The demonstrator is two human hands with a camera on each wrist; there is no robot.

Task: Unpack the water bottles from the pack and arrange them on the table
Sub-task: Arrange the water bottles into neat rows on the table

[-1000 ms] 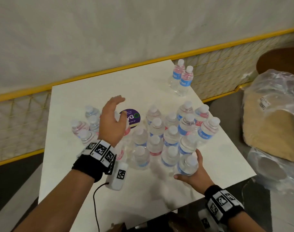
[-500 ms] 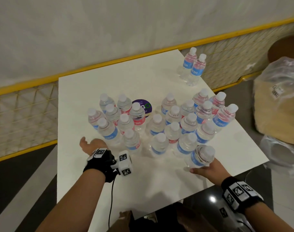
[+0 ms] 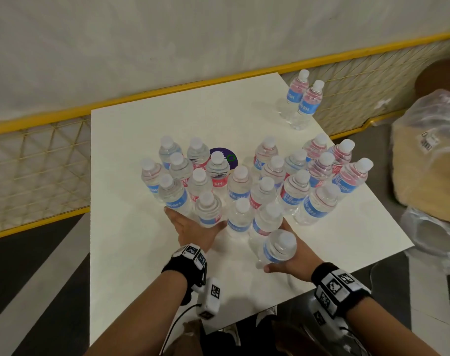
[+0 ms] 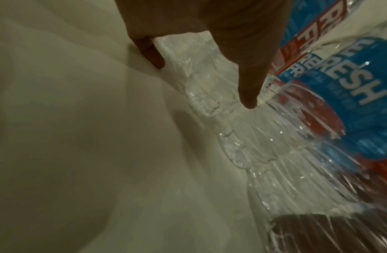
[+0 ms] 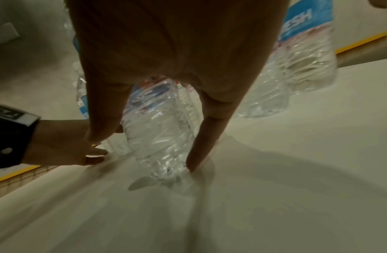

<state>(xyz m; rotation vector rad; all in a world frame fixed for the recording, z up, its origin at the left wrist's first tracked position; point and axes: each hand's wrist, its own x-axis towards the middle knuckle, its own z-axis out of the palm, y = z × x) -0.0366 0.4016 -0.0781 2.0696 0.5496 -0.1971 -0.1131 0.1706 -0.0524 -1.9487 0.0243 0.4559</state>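
Note:
Several small clear water bottles (image 3: 240,186) with white caps and blue or red labels stand in a loose cluster on the white table (image 3: 147,273). Two more bottles (image 3: 304,98) stand at the far right corner. My left hand (image 3: 193,223) lies with straight, spread fingers against the bases of the nearest left bottles (image 4: 212,95). My right hand (image 3: 285,258) grips one blue-label bottle (image 3: 279,247) near the front edge, thumb on one side and fingers on the other. That bottle (image 5: 160,137) leans, its base close to the tabletop.
A round purple sticker (image 3: 227,156) lies on the table behind the cluster. A yellow rail with mesh (image 3: 39,160) runs along the table's far and left sides. Clear plastic bags (image 3: 429,155) sit to the right, off the table.
My left hand came down from above the left bottles to the table and now presses against their near side. My right hand has drawn its bottle closer to the front edge.

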